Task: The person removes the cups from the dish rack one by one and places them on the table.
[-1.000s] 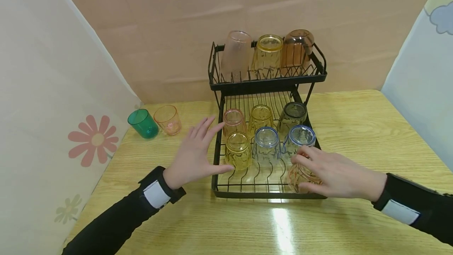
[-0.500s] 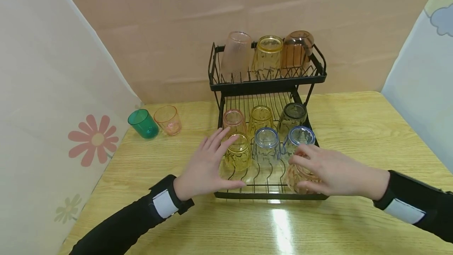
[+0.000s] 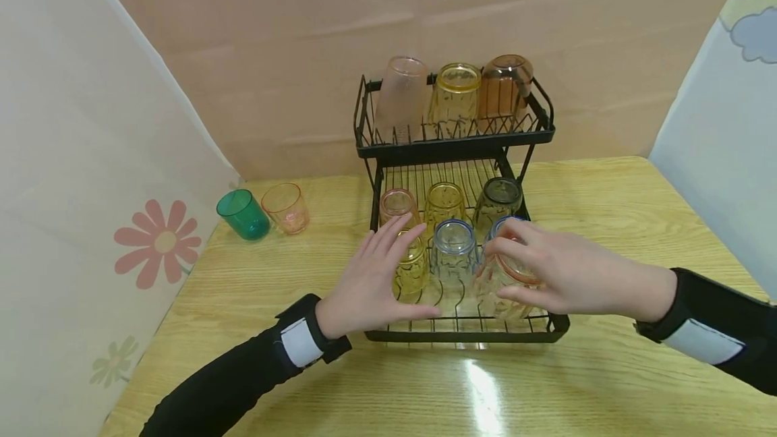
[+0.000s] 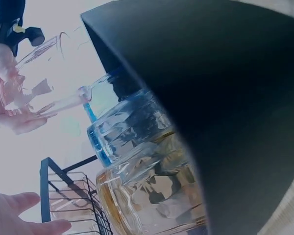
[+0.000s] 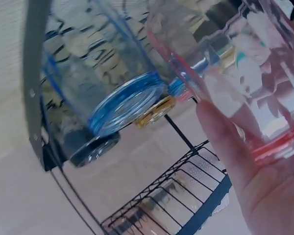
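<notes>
My right hand (image 3: pixel 564 275) grips an upside-down clear glass with a reddish rim (image 3: pixel 514 288) over the rack's front right corner. In the right wrist view this glass (image 5: pixel 269 88) looks pinkish, with a finger along its side. The left wrist view shows it clear of the other glasses, tilted in that view. My left hand (image 3: pixel 376 288), fingers spread and holding nothing, hovers at the rack's front left and partly covers a yellow glass (image 3: pixel 413 275). A blue-rimmed glass (image 3: pixel 455 248) stands upside down between the hands; another blue-rimmed glass (image 5: pixel 127 103) is partly hidden behind my right hand.
The black two-tier dish rack (image 3: pixel 467 337) holds more upturned glasses: pink, yellow (image 3: pixel 446 202) and dark grey (image 3: pixel 500 199) below, three on the upper tier (image 3: pixel 458 148). Green (image 3: pixel 244 214) and pink-orange (image 3: pixel 286 209) tumblers sit on the table to the left.
My right hand has lifted the reddish-rimmed glass slightly from its spot in the front right corner. My left hand has moved rightward, in front of the yellow glass.
</notes>
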Demonstrator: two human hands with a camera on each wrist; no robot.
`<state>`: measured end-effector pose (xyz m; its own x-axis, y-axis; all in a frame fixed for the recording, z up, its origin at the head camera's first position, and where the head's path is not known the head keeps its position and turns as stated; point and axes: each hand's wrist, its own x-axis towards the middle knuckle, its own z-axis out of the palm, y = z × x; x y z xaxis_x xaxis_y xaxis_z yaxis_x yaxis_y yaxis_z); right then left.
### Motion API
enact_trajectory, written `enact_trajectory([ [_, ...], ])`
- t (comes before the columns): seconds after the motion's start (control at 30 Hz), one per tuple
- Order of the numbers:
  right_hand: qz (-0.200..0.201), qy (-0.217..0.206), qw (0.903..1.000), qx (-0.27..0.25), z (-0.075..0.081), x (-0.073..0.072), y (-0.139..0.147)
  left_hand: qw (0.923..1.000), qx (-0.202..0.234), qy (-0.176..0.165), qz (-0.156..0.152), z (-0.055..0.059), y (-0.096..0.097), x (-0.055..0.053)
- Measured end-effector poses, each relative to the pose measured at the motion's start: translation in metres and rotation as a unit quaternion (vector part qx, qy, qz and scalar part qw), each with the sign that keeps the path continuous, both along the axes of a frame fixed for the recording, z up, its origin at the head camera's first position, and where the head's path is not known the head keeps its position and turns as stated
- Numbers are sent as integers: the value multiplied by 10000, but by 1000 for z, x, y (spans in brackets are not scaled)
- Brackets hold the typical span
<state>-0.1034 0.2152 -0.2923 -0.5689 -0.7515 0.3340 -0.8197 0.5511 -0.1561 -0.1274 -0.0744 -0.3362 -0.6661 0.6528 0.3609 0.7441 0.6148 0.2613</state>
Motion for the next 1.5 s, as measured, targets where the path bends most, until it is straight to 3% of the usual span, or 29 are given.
enact_trajectory([
  [0.27,-123,-285,9974,-647,3,-10,-23,9944,866,-587,111,5,-3,-7],
  [0.43,-310,-615,9931,-954,2,-16,-37,9813,1555,-1120,198,6,-10,-9],
  [0.53,-393,-818,9892,-1155,1,-19,-44,9678,1941,-1585,227,5,-15,-10],
  [0.67,-464,-1050,9814,-1538,1,-26,-54,9426,2504,-2196,245,6,-21,-13],
  [0.87,-684,-1618,9604,-2161,1,-36,-72,9017,3459,-2586,185,9,-26,-17],
  [1.0,-830,-1992,9420,-2570,1,-40,-87,8646,4153,-2821,232,14,-28,-18],
  [1.13,-883,-2490,9116,-3150,0,-43,-103,8202,4811,-3055,499,18,-30,-18],
  [1.3,-1067,-3068,8652,-3819,-1,-45,-122,7492,5750,-3211,702,18,-38,-21],
  [1.4,-1115,-3208,8417,-4197,0,-48,-135,7020,6314,-3197,790,19,-42,-22],
  [1.5,-1109,-3305,8153,-4622,3,-52,-149,6463,6886,-3146,954,21,-43,-23],
])
